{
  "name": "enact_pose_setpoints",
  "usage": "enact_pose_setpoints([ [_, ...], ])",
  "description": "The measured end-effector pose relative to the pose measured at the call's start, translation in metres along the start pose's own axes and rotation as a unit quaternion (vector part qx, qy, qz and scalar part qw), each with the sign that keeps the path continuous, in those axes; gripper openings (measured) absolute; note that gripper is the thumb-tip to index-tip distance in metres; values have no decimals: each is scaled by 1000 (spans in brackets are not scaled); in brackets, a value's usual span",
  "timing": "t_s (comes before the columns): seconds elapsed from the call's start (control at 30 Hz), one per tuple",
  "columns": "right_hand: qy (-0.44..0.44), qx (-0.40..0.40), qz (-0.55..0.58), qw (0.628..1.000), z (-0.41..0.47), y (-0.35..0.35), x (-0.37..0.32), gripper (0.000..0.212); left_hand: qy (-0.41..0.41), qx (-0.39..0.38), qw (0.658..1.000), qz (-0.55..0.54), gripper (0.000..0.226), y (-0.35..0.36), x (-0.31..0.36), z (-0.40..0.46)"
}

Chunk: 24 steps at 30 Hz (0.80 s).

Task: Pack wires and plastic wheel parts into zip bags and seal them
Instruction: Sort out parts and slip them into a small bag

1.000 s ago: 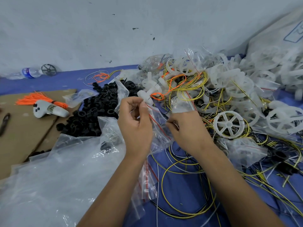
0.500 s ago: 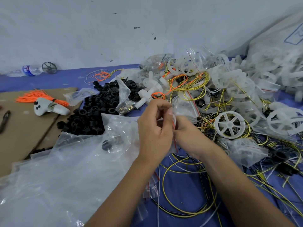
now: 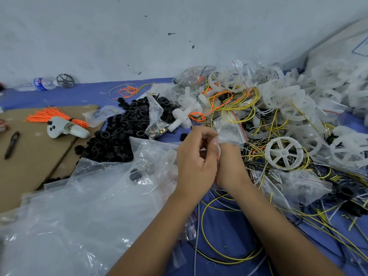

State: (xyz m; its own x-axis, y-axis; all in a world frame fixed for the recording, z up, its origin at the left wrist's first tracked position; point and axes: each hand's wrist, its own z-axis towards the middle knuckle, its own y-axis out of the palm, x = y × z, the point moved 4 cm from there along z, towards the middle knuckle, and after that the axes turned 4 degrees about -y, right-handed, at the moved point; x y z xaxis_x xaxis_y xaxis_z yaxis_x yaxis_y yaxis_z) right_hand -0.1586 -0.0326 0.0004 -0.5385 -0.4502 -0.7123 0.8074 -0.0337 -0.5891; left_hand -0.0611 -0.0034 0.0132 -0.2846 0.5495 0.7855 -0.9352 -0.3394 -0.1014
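At the middle of the view my left hand (image 3: 196, 160) and my right hand (image 3: 231, 166) are pressed close together, both pinching a small clear zip bag (image 3: 229, 132) with a red seal line; most of the bag stands up above my fingers. A white spoked plastic wheel (image 3: 283, 152) lies just right of my hands on a tangle of yellow wires (image 3: 239, 108). More white wheels (image 3: 288, 100) pile up at the back right. Loops of yellow wire (image 3: 207, 208) lie on the blue cloth under my forearms.
A heap of black plastic rings (image 3: 119, 132) lies left of my hands. Large clear plastic bags (image 3: 79, 206) cover the front left. On brown cardboard (image 3: 29, 152) lie orange ties (image 3: 49, 114), a white controller (image 3: 65, 129) and a pen (image 3: 12, 144). A water bottle (image 3: 39, 83) rests by the wall.
My hands, apart a second ago along the bag's top edge, have come together at its right end. The bag has shifted right and now stands up between them.
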Motion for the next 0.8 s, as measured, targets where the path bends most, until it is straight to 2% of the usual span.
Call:
enact_pose_setpoints([
  [0.1,-9,-12,-102,995,0,-4,1,35,0,-14,1000,6,16,1,-6,0],
  [0.17,-3,17,-159,987,0,-10,1,29,-11,-16,1000,22,19,1,-13,0],
  [0.27,43,143,-288,946,-2,-31,-4,16,-75,-23,996,39,14,3,-30,0],
  [0.33,47,236,-314,919,-5,-47,-5,9,-108,-49,991,54,12,6,-39,0],
  [0.4,79,281,-333,897,-5,-60,3,20,-94,-82,988,87,11,10,-40,-1],
  [0.5,170,275,-366,873,-5,-71,16,35,-64,-118,985,106,13,16,-35,-5],
  [0.6,208,246,-368,872,-4,-71,24,48,-36,-130,984,120,23,19,-30,-7],
  [0.7,179,230,-348,891,-3,-70,25,66,-8,-116,976,183,36,16,-25,-7],
  [0.8,127,270,-295,908,-4,-73,20,67,-21,-96,969,228,40,11,-25,-6],
])
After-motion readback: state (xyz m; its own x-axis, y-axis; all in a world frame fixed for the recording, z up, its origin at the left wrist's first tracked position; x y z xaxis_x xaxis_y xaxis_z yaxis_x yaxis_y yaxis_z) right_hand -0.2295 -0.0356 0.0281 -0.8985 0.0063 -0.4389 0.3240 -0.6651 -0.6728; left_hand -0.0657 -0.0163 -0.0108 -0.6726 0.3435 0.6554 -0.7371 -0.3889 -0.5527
